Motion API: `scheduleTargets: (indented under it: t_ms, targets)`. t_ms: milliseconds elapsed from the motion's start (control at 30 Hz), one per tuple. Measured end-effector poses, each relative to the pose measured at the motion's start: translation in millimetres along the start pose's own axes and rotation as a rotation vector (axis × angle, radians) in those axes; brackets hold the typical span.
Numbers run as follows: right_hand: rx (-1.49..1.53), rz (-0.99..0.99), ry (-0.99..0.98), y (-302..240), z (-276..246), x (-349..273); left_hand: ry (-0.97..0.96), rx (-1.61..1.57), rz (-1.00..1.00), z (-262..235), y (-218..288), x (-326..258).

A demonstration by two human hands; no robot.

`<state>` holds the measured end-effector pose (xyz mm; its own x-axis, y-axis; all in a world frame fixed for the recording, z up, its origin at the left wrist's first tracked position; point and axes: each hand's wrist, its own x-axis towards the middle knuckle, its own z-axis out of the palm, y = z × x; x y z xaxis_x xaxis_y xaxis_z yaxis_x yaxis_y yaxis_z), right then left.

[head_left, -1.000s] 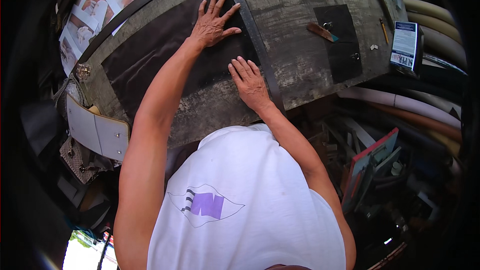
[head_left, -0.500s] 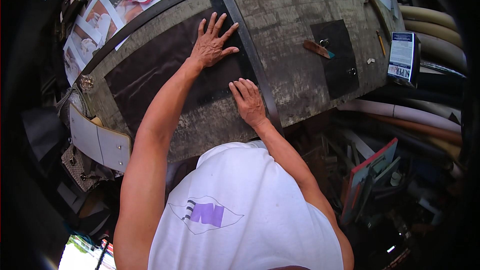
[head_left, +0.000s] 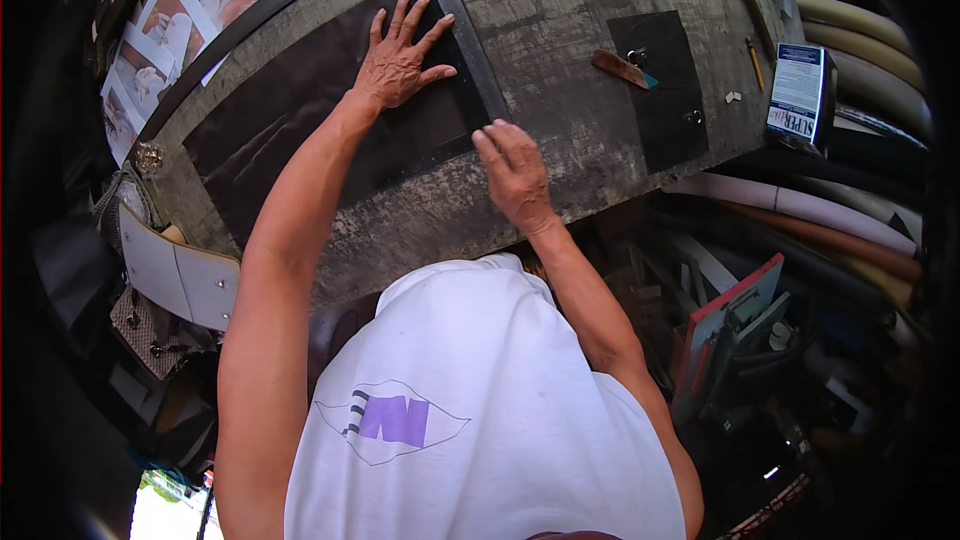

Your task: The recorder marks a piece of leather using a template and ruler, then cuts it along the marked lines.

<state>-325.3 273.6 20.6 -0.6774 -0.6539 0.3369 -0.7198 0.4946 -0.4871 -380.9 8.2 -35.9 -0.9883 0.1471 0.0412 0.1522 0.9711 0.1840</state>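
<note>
My left hand lies flat with its fingers spread on a large dark brown sheet, which looks like leather or vinyl. Along the right side of that hand runs a long grey metal ruler, with a dark strip under its far end. My right hand is over the near part of the ruler. Its fingers are bent and held together, slightly blurred at the tips. The near end of the ruler is hidden by this hand and forearm. Whatever the right fingers hold, if anything, is hidden.
A smaller black piece with metal fittings lies right on the worn table. A knife-like tool rests partly on it. Beyond are a pencil, hammer, tin and several material rolls. Photo prints lie far left.
My right hand has moved right from the sheet's near edge onto the ruler, its fingers now closer together. My left hand stays spread on the sheet. The whole view has shifted slightly.
</note>
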Motion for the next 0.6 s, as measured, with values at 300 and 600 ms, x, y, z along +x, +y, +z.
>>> scheduleTargets:
  t_ms: [300,600]
  targets:
    - [-0.419,0.332,-0.177,177.3,-82.0,39.4,-0.137,0.088,-0.036,-19.5,14.9,9.6]
    - [-0.376,0.328,-0.334,180.7,-91.9,60.9,-0.23,0.103,-0.108,-25.1,24.9,15.1]
